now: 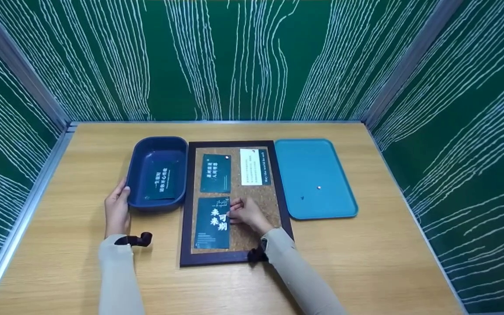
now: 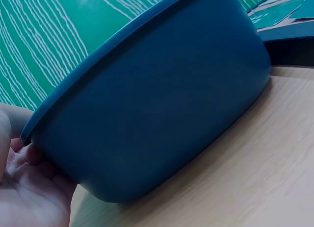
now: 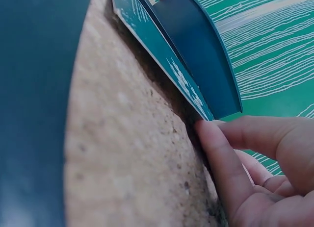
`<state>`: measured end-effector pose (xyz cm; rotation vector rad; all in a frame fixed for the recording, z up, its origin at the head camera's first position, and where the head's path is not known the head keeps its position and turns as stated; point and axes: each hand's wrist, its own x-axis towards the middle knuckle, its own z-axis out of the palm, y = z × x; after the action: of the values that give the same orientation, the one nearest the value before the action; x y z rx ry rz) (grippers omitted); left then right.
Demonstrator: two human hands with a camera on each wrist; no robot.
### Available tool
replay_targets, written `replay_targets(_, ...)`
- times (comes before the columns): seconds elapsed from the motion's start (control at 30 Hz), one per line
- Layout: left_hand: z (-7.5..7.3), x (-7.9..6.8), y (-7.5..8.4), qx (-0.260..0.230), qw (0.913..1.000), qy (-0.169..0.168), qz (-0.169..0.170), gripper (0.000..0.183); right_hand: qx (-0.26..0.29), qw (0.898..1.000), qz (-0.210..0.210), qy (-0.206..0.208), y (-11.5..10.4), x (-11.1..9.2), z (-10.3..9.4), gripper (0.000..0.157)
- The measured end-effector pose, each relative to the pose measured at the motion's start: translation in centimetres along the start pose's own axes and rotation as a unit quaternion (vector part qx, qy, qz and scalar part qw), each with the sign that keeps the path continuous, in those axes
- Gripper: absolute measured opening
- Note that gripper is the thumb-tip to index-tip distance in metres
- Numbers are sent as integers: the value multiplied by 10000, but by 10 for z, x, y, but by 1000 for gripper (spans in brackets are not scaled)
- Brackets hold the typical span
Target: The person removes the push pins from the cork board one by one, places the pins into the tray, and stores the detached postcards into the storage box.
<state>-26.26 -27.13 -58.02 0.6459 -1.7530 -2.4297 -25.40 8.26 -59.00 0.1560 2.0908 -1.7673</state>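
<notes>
Currently pinched by right hand (image 1: 247, 214): green card (image 1: 211, 232), white-lettered "未来可期"; gripped by left hand (image 1: 117, 205): blue basin (image 1: 160, 145); on corkboard (image 1: 257, 196): two-tone card (image 1: 249, 168), "May the world be safe".

A white-lettered green card (image 1: 211, 224) covers the corkboard's (image 1: 260, 196) lower left.

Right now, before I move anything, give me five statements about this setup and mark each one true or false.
1. The left hand grips the blue basin. True.
2. The right hand pinches the lower-left card on the corkboard. True.
3. The basin stands right of the corkboard. False: it stands left.
4. A small white thing lies on the turquoise tray. True.
5. The basin holds no card. False: a lettered card lies inside.
</notes>
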Motion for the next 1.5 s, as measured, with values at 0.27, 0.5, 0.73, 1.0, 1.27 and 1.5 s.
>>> replay_targets(0.27,0,0,0,-183,9998,-32,52,49,153,9999,63,-6,-1,-1,-1,27)
replay_targets(0.5,1,-1,-2,-32,10000,4,69,49,571,9982,76,-154,1,0,-6,28)
replay_targets(0.73,1,-2,-1,58,10000,35,-55,50,912,9952,161,-319,2,2,-8,30)
replay_targets(1.0,2,-1,-2,-63,10000,15,-51,50,944,9949,182,-304,-5,2,-9,30)
replay_targets(1.27,1,-3,1,-27,9999,-51,-137,50,927,9952,201,-250,-15,1,-10,28)
replay_targets(1.5,2,-3,2,-29,10000,-11,-25,50,897,9954,30,-328,-28,-1,-7,28)
